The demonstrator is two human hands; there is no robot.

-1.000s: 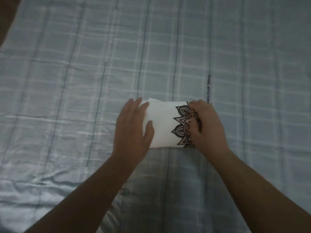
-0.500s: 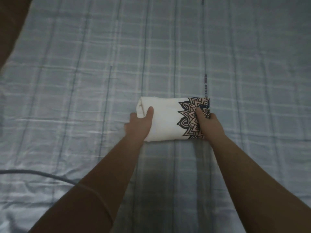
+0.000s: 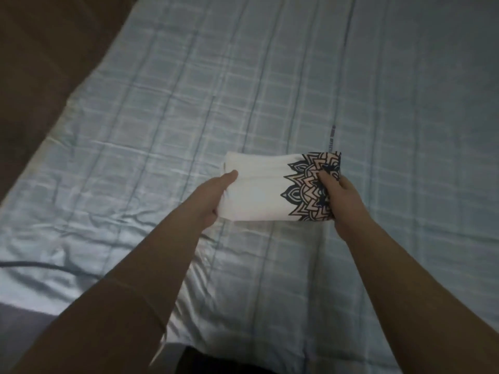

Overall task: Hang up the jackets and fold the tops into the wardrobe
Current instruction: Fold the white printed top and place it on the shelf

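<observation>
You are looking down on a bed (image 3: 270, 85) covered by a pale blue checked sheet (image 3: 151, 147) with a satin sheen, smooth at the far side and creased towards your left. A thin dark cable (image 3: 32, 264) lies across its near left corner. You cannot tell whether the folded white top (image 3: 256, 193) over its middle touches the sheet.

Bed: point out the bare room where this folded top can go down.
Bare sheet spreads beyond the folded top and right of the right hand. There is more left of the left hand, up to the brown strip. It is tighter near the cable, lower left.
</observation>
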